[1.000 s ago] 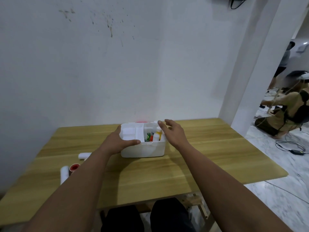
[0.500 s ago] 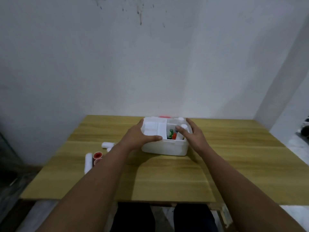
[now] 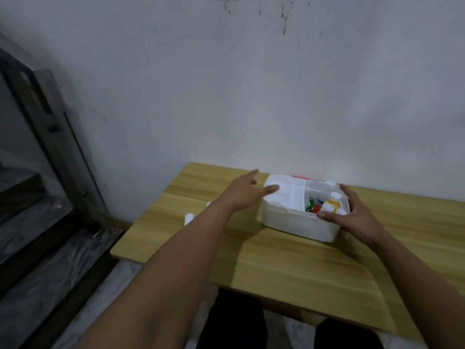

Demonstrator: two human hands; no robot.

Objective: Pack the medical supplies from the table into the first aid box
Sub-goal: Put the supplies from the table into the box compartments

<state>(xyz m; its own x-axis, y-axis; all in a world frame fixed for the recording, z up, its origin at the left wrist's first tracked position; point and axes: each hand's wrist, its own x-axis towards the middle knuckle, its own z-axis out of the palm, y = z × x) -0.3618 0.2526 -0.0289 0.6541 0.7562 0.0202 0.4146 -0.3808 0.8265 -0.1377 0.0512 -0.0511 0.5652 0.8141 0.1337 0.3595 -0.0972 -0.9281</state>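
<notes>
Two bare hands frame a white first aid box [image 3: 299, 222] on a wooden worktop [image 3: 289, 263]. The right hand [image 3: 352, 215] wraps the box's right end, its grip spread and pressed against the plastic, thumb on the near rim and fingers curled over the far corner, apparently to keep the light box from sliding. The left hand [image 3: 242, 195] hovers at the box's left end, fingers loosely spread and holding nothing, the thumb lying over the near corner of the rim; whether it touches cannot be told. Its index finger points toward the wall [image 3: 226, 96].

Inside, the left compartment looks filled with white packs, while the right compartment holds upright small bottles [image 3: 332, 201] with white caps, beside green and red items too blurred to identify. Something red shows just behind the box's far wall, possibly its lid.

Further left on the worktop, partly hidden by the left forearm, lie a few white rolls [image 3: 188, 217], well apart from the box. Judging by that, packing is unfinished, and the free hand seems placed to go for them next.
</notes>
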